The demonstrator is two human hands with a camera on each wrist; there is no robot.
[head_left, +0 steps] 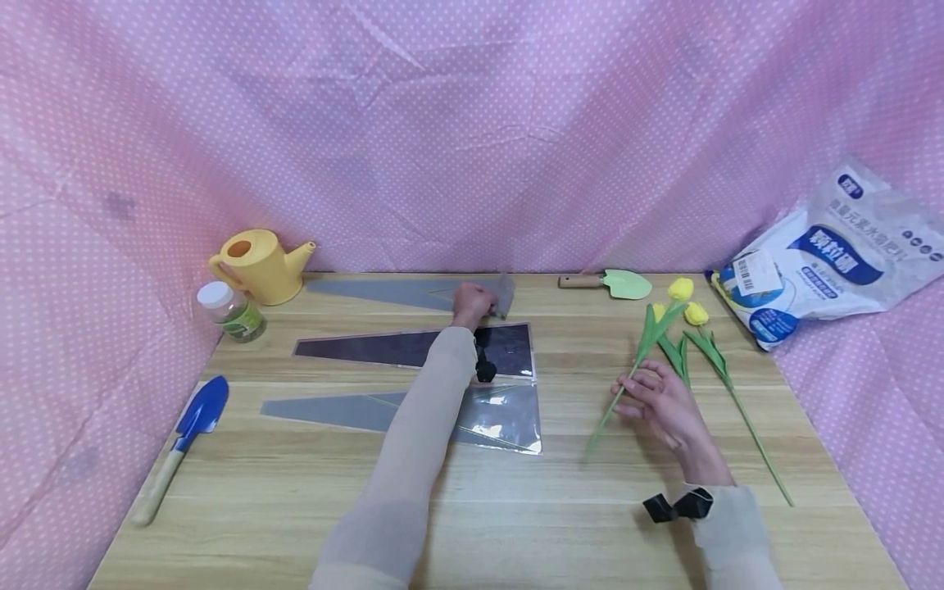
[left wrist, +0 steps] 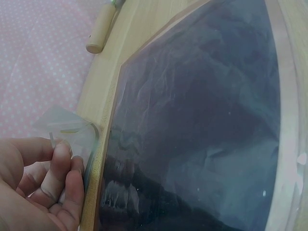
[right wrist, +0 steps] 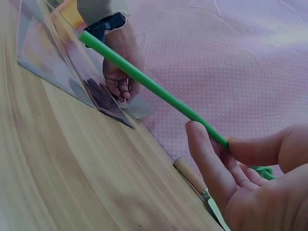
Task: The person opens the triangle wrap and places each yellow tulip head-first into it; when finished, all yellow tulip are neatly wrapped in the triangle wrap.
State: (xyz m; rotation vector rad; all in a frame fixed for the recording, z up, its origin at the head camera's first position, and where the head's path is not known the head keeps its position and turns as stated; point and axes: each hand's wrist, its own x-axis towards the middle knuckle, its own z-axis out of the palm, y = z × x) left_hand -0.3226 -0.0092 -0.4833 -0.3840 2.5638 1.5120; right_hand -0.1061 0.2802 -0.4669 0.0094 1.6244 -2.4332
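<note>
At the back of the table my left hand (head_left: 474,305) pinches the wide end of a grey tapering plastic flower sleeve (head_left: 369,288); in the left wrist view its clear film (left wrist: 65,120) lifts between thumb and fingers. My right hand (head_left: 667,410) holds a yellow tulip (head_left: 680,288) by its green stem (right wrist: 144,79), raised at a slant with the stem's lower end pointing toward the sleeves. Two more tulips lie on the table beside that hand, one with its long stem (head_left: 760,442) stretching toward the front right.
A dark sleeve (head_left: 361,348) and another grey sleeve (head_left: 324,408) lie under the left arm. Along the left stand a yellow watering can (head_left: 269,270), a lidded jar (head_left: 242,318) and a blue trowel (head_left: 202,408). A green trowel (head_left: 627,283) and white bag (head_left: 833,254) are behind.
</note>
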